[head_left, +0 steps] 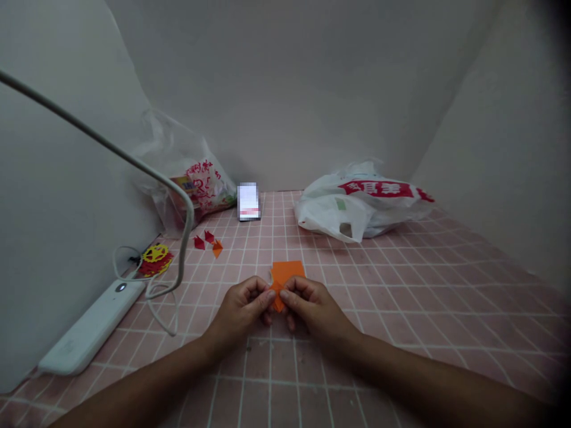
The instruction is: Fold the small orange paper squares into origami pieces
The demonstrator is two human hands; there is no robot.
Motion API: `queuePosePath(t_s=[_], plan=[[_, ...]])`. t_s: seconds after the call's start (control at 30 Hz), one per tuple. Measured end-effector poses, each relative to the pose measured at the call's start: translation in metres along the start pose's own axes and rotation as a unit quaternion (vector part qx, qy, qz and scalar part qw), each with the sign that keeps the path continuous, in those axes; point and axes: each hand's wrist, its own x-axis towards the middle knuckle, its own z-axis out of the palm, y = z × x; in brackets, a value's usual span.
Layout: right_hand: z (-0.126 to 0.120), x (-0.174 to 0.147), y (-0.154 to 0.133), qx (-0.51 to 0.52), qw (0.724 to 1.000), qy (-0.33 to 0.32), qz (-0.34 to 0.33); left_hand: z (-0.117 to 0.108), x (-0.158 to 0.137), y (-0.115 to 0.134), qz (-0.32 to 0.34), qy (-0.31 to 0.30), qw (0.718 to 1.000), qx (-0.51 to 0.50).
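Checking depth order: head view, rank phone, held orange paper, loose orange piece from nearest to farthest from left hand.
1. Held orange paper: touching the left hand.
2. Loose orange piece: ahead, to its left.
3. Phone: farthest, near the back wall.

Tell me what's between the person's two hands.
In the head view, a small folded orange paper is held between the left hand and right hand.
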Motion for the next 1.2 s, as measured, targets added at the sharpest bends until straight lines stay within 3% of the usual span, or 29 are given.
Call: queuePosePath(t_s=[0.27,0.57,0.77,1.2], plan=[[-0.001,0.0011,0.0006,0.005,1.0,-0.007,-0.006,-0.0025,0.001,0.0008,0.045,0.01,0.997,-0.059],[-0.0004,-0.0014,-0.0017,-0.042,0.999,-0.013,-0.019,-0.0039,0.0015,0.0057,0.003,0.014,1.0,-0.001],[-0.0006,-0.0006,0.0004,-0.054,0.998,-0.02,-0.025,-0.0041,0.0006,0.0048,0.009,0.015,1.0,0.021],[0.0002,-0.0014,-0.0013,-0.07,0.997,-0.021,-0.032,-0.0028,0.0008,0.0047,0.007,0.024,1.0,0.001]])
